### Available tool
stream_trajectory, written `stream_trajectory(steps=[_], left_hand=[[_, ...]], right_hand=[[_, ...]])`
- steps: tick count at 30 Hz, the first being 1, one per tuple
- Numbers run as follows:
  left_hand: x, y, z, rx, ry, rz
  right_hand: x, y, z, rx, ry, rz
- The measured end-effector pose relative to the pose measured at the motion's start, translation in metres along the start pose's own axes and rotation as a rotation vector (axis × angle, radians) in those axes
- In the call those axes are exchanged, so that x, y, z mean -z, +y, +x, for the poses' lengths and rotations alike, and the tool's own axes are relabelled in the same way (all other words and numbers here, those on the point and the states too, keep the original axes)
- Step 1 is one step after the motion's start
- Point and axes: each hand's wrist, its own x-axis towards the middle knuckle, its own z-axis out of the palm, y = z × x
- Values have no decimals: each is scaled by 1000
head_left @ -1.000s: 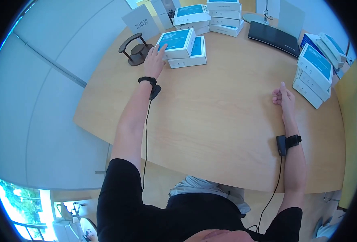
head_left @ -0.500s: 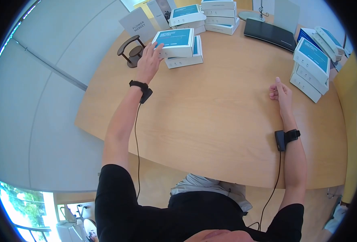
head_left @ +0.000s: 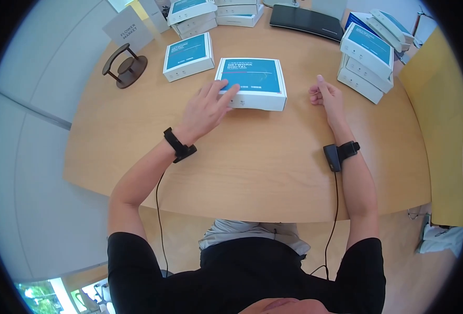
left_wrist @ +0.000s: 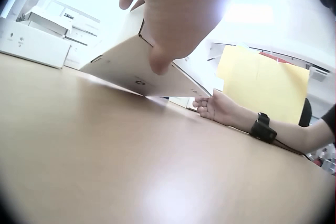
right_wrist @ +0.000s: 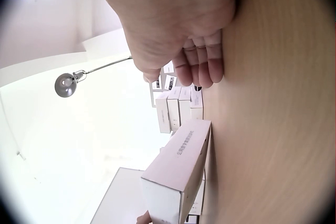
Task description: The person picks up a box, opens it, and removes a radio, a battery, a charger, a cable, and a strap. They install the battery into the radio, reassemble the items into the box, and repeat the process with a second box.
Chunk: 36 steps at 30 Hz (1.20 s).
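Note:
My left hand (head_left: 202,112) grips the near left corner of a white box with a blue top (head_left: 252,78), fingers on its lid. The left wrist view shows the thumb of the left hand (left_wrist: 181,11) against the side of this box (left_wrist: 121,66), which is tilted with its lower edge close to the table. A similar box (head_left: 188,56) lies on the table behind and to the left. My right hand (head_left: 328,102) rests on the table right of the held box, fingers loosely curled, holding nothing; in the right wrist view the box (right_wrist: 178,153) stands near the right hand (right_wrist: 173,19).
Box stacks stand at the back (head_left: 192,23) and on the right (head_left: 367,44). A closed black laptop (head_left: 306,22) lies at the back. On the left are a dark wooden stand (head_left: 132,70) and a "Flower Market" card (head_left: 128,34). A yellow panel (head_left: 441,125) borders the right side.
The left hand has lifted the upper box off the lower one and carried it right and nearer the body. The head view has shifted; the right hand still rests on the table.

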Motion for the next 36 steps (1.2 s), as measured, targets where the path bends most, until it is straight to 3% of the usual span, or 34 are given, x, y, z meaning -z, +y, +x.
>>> stream_trajectory(steps=[6, 21, 24, 30, 31, 34, 36], left_hand=[[-6, 17, -2, -35, -28, -22], [2, 10, -11, -123, -28, -38], [9, 8, -4, -157, 91, -95], [40, -9, 36, 228, 327, -414], [43, -13, 46, 241, 426, -432], [48, -34, 64, 351, 436, -302], [32, -53, 79, 340, 587, -404]], right_hand=[[0, 3, 2, -5, -4, -8], [2, 6, 3, 3, -4, -34], [2, 6, 3, -5, 1, -39], [1, 4, 3, -4, -9, -39], [1, 4, 3, -4, -11, -37], [2, 7, 5, -3, -16, -34], [3, 9, 6, -4, -21, -39]])
